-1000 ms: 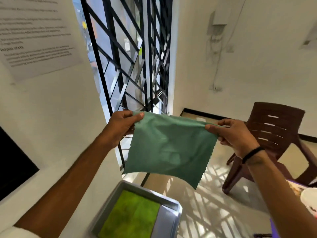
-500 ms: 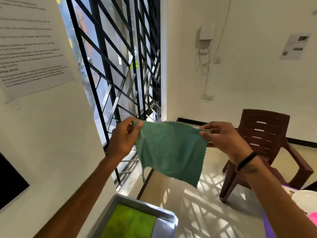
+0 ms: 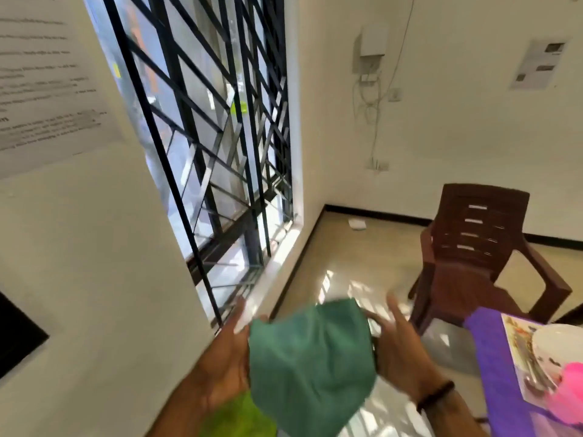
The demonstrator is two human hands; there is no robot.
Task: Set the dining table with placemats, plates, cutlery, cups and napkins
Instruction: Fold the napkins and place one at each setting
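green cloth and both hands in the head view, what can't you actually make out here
- Left hand: motion blur and the green cloth hide its fingertips, so its grip is unclear.
- Right hand: blurred, fingers look spread; contact with the cloth is hidden behind it.
- Lime green item: cut off by the bottom edge and covered by cloth.
- White plate and pink object: cut off by the right edge.
- Wall paper: text too blurred to read.

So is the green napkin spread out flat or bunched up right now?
Bunched up. The green napkin sags in loose folds between the left hand and right hand, not stretched flat.
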